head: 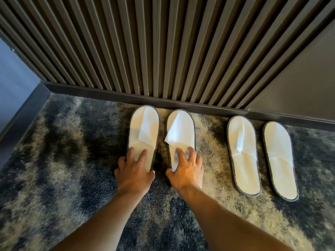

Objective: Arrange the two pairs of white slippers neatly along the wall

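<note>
Presently, in the head view, four white slippers are seen laid toes-first against the dark skirting board [101, 91] of a ribbed wall [163, 42]. The left hand [134, 171] is spread wide and pressed flat on the heel of the far-left slipper [144, 131]; the right hand [186, 169] is spread likewise on the heel of its mate [181, 131], with nothing gripped by either. The second pair [261, 156] lies well apart to the right, untouched, heels angled slightly rightward.

Misalignment may be caused if the heels are pushed unevenly, since thin soles are judged likely to drag and twist on the pile. The loose folded uppers could be creased or flipped by sliding fingers. A visibly wider gap between the pairs than within them may be left uncorrected.

A mottled blue-and-beige carpet [63, 160] covers the floor; a pale wall [14, 78] closes the left side.
</note>
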